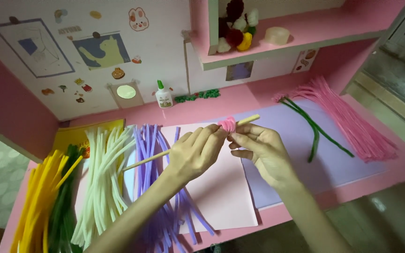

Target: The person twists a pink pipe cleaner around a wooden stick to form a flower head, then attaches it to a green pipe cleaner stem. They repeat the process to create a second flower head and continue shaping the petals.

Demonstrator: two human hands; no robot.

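A thin wooden stick (146,159) runs slantwise above the desk, with a pink pipe cleaner coil (228,124) wound around it near its upper end. My left hand (195,152) grips the stick and touches the coil with its fingertips. From the right, my right hand (261,152) pinches the coil, thumb and forefinger on it. Both hands hover over a pink paper sheet (221,197).
Bundles of pipe cleaners lie on the pink desk: yellow (36,201), dark green (64,211), white (101,178), purple (153,140), and pink (352,117) at right beside two green stems (315,131). A glue bottle (163,95) stands at the back wall. A lilac sheet (301,164) lies right.
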